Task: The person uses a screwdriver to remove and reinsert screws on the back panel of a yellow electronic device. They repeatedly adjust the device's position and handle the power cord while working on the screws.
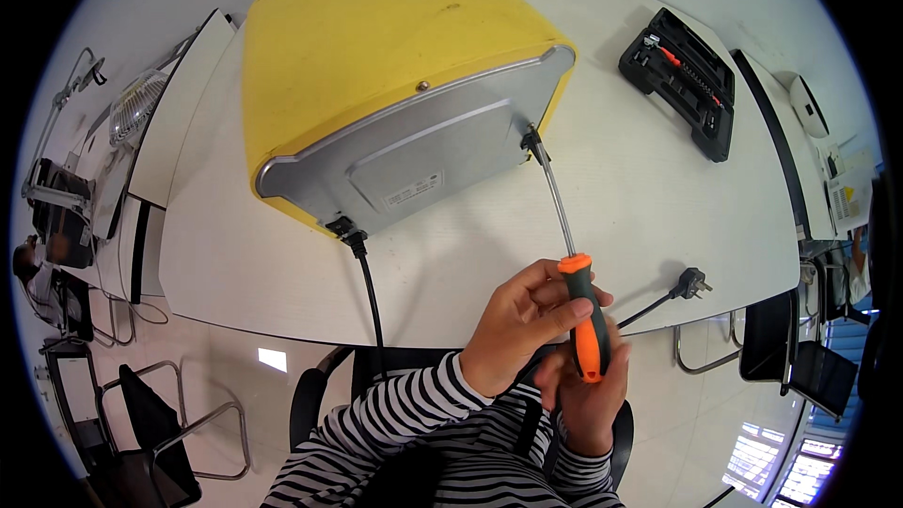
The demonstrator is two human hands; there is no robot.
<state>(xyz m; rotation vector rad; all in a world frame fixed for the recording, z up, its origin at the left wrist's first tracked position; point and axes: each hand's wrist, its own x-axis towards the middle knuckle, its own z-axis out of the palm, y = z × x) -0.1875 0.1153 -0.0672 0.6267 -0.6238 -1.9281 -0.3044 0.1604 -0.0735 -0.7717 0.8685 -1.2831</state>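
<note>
My left hand [529, 320] is closed around the upper part of a screwdriver [591, 329] with an orange and dark green handle, thumb lying along it. At the handle's lower end, my right hand [594, 393] has its fingers curled about it, slightly blurred. The long metal shaft slants up to a black fitting [533, 143] at the right corner of a grey metal panel [423, 165]. Whether the tip sits in a screw there is hidden. That panel closes one side of a large yellow appliance housing [395, 28]. A black power cord [370, 292] is plugged in at the panel's lower left.
On the white table [282, 292], a black tool case [682, 85] lies open at the far right with bits inside. A mains plug [694, 284] rests near the right front edge. Chairs [155, 414] stand at the left, more at the right. A fan [138, 105] is at far left.
</note>
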